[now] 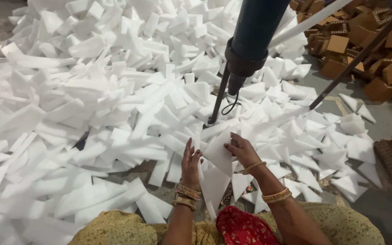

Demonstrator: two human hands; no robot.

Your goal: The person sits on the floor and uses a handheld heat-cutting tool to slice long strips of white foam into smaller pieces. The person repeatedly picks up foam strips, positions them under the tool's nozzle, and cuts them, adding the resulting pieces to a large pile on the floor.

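Soft, even light fills the scene, bright enough that the heap of white foam pieces [114, 90] at far left nearly washes out, its edges lost in glare. Shadows are faint and short, darkest in gaps between pieces. The dark cylinder [255, 31] at far centre looms enlarged and slightly soft, and lines bend toward the corners.
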